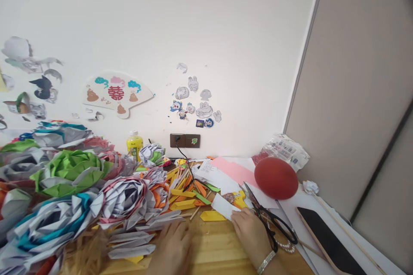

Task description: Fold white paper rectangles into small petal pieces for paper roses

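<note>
My right hand [249, 233], with a bracelet at the wrist, has its fingers closed on a small white paper piece [223, 206] over the wooden table [216, 247]. My left hand [172, 244] is smeared by motion, low over the table beside several folded white paper strips [132, 240]; whether its fingers hold anything is hidden. Just beyond the hands lies a folded yellow paper piece [213, 216]. Black-handled scissors [266, 217] rest right beside my right hand, by a yellow tool [239, 200] partly covered by other things.
Large folded paper flowers [71, 172] pile up on the left. Behind them stands a yellow bottle [134, 144]. A black cable [187, 159] runs from the wall socket [185, 140] into orange and yellow paper pieces. A red balloon [276, 178] and a phone [327, 240] lie right.
</note>
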